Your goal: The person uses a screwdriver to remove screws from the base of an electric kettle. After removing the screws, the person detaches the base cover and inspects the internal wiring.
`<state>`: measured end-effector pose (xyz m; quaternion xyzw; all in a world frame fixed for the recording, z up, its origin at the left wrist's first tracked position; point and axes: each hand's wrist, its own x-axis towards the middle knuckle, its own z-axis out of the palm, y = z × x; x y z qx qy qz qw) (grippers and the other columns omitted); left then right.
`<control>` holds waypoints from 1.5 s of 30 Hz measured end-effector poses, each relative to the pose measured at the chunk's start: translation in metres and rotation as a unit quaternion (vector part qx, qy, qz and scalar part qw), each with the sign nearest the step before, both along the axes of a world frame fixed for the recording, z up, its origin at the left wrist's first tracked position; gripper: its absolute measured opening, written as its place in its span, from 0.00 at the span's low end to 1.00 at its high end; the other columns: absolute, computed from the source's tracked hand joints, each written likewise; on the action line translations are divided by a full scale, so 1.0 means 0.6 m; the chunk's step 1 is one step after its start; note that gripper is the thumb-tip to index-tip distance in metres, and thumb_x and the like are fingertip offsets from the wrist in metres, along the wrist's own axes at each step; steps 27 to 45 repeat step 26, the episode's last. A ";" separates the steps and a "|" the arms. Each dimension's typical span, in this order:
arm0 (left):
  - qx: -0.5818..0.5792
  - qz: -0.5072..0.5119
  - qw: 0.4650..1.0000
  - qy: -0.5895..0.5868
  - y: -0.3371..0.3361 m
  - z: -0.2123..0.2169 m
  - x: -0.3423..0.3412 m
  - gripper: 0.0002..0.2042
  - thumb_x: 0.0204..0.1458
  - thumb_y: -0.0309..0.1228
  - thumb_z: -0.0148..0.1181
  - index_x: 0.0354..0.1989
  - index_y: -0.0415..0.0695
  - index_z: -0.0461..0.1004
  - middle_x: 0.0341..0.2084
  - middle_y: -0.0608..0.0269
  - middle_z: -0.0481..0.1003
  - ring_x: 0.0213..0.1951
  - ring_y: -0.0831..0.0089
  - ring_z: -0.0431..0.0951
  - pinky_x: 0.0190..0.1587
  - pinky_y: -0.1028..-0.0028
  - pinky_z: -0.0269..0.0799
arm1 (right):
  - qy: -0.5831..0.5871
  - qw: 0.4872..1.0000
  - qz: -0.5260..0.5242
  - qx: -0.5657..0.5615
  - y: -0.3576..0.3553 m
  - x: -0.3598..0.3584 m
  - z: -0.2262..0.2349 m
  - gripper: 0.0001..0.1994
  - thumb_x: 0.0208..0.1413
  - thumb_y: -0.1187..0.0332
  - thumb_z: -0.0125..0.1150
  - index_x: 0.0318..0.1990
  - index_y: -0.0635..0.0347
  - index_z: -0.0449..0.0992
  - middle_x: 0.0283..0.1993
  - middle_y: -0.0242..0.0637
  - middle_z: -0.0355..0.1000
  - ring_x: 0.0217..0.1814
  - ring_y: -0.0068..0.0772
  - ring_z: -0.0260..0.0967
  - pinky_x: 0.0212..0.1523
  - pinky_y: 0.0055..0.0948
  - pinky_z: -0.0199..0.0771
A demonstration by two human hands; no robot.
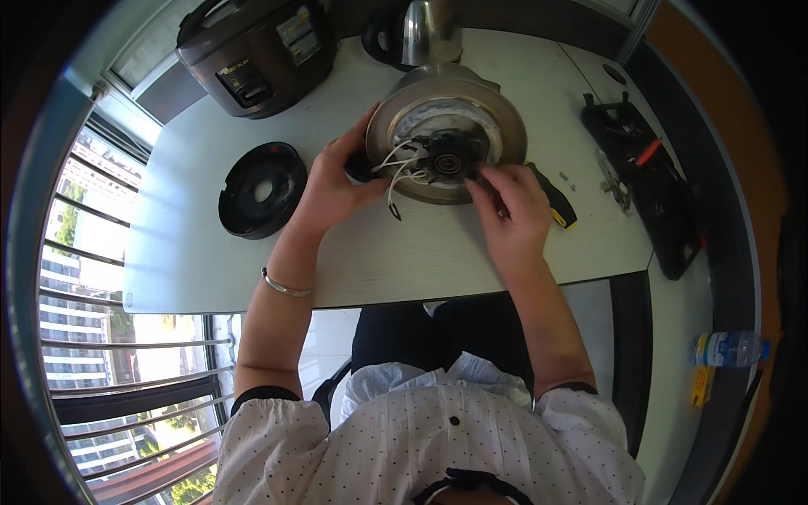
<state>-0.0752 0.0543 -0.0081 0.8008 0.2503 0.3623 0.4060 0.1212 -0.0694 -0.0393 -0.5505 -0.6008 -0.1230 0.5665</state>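
An upturned steel kettle lies on the white table, its open underside facing me with a black round part and white wires showing. My left hand grips the kettle's left rim and dark handle. My right hand rests at the lower right of the underside, its fingertips on the black centre part. What the fingers pinch is hidden.
A black round base cover lies left of the kettle. A dark rice cooker and another steel kettle stand at the back. A yellow-black screwdriver lies by my right hand; a black tool case sits right. A water bottle is below.
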 end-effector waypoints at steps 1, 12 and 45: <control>-0.001 0.001 1.000 0.004 0.000 0.000 0.000 0.40 0.37 0.19 0.64 0.66 0.39 0.58 0.41 0.61 0.76 0.42 0.76 0.74 0.50 0.76 0.68 | -0.004 1.000 -0.009 -0.005 0.000 0.000 0.000 0.11 0.45 0.75 0.70 0.38 0.61 0.78 0.30 0.36 0.71 0.22 0.30 0.70 0.22 0.26 0.70; -0.008 -0.017 1.000 0.009 0.009 -0.007 0.000 0.40 0.37 0.21 0.66 0.66 0.40 0.59 0.45 0.64 0.75 0.44 0.77 0.73 0.52 0.76 0.67 | -0.070 0.997 -0.033 0.027 0.003 0.000 -0.004 0.10 0.46 0.75 0.67 0.38 0.59 0.76 0.32 0.34 0.70 0.25 0.35 0.71 0.22 0.30 0.70; 0.000 0.003 1.000 0.021 0.013 -0.025 -0.003 0.41 0.38 0.21 0.67 0.66 0.40 0.57 0.46 0.62 0.74 0.46 0.75 0.73 0.51 0.74 0.68 | -0.044 0.998 -0.027 0.019 -0.002 -0.001 -0.001 0.09 0.48 0.77 0.66 0.38 0.62 0.75 0.33 0.37 0.71 0.24 0.34 0.71 0.21 0.28 0.70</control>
